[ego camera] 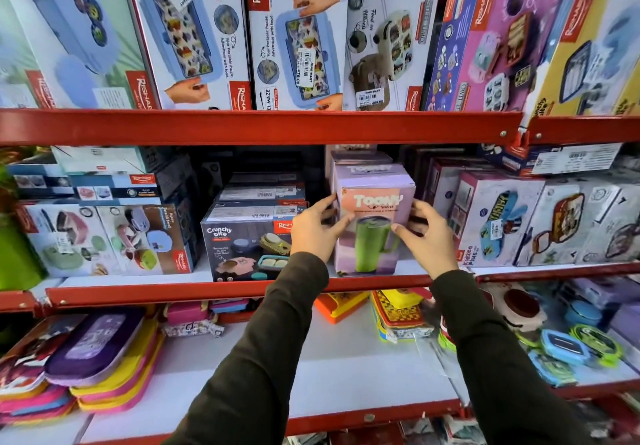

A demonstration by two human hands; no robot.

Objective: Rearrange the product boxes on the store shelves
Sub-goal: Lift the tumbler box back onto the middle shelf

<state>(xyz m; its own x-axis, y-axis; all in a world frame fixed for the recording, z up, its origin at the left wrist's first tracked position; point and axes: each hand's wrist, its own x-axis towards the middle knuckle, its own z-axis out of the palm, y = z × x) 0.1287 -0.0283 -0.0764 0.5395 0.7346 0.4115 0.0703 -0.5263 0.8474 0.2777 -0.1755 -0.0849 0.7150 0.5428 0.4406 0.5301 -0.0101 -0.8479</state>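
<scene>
I stand in front of big red store shelves [256, 126] full of boxes. On the top shelf, tall lunch box boxes [298, 36] stand side by side in a row. On the middle shelf [221, 290], more boxes sit in stacks on the left and the right. On the bottom shelf, flat bright pouches [104, 358] lie in piles on the left, and small round containers [568, 347] lie on the right. In the middle of the middle shelf stands a purple and pink tumbler box [374, 233] with a green cup drawn on it. It stands upright near the front edge, and another purple box stands right behind it. Just beside it on the left is a dark Crunchy Bite box [246, 250], with flat boxes stacked on top. My left hand [317, 230] presses on the left side of the tumbler box with fingers spread. My right hand [427, 233] holds the right side, thumb on the front. Both my sleeves are dark.
</scene>
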